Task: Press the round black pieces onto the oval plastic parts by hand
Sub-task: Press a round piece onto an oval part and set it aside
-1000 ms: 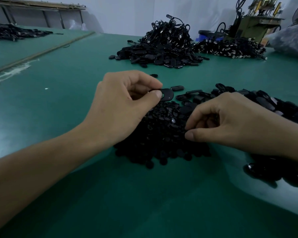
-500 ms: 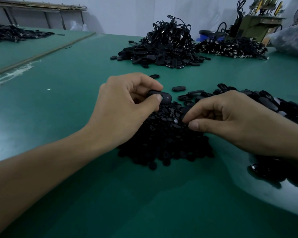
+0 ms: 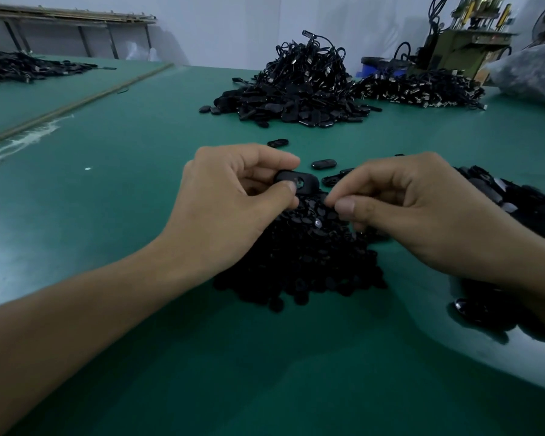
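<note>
My left hand (image 3: 233, 202) pinches a black oval plastic part (image 3: 299, 181) between thumb and forefinger, its round hole facing me. My right hand (image 3: 422, 212) hovers just right of it, thumb and forefinger pinched together over the heap of small round black pieces (image 3: 302, 256); whatever sits between those fingertips is too small to make out. A pile of loose oval parts (image 3: 516, 196) lies under and behind my right wrist. Both hands are above the green table (image 3: 107, 184).
A big heap of oval parts with cables (image 3: 296, 92) stands at the back centre, another cable heap (image 3: 419, 89) to its right. Two stray oval parts (image 3: 323, 164) (image 3: 277, 142) lie just beyond my hands. A machine (image 3: 460, 48) and a plastic bag (image 3: 532, 70) sit far right.
My right hand lifted off the heap of round pieces and moved left toward the oval part. My left hand turned the oval part so its hole faces me.
</note>
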A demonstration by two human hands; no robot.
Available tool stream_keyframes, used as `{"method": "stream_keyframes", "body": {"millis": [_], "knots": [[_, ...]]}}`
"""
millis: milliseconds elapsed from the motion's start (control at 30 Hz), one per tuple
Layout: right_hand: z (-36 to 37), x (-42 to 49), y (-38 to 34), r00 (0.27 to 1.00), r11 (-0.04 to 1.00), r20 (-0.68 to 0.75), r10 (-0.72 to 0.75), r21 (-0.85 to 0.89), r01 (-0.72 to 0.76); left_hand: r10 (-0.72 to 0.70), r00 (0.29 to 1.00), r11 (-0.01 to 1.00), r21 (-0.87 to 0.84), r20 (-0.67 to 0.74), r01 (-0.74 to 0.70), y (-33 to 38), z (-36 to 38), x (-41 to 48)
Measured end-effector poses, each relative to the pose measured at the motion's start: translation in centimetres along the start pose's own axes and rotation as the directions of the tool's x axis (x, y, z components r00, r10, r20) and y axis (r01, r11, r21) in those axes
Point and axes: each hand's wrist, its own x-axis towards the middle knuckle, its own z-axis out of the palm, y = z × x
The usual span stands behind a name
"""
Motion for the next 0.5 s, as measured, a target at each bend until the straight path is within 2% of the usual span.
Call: {"method": "stream_keyframes", "body": {"millis": [100,300,500], "knots": [[0.13,0.06,-0.06,0.999,0.992,-0.004,0.035,0.124,-0.034,-0.002,1.0,1.0,-0.009,0.001,0.002,0.13,0.11,-0.15],[0.27,0.08,-0.08,0.997,0.989,0.039,0.071,0.127,-0.075,0.007,1.0,1.0,0.008,0.004,-0.007,0.13,-0.11,-0.17],[0.26,0.18,-0.46,0.998,0.983,-0.038,0.059,0.175,-0.052,-0.003,1.0,1.0,-0.022,0.011,0.003,0.28,0.05,-0.22]]}}
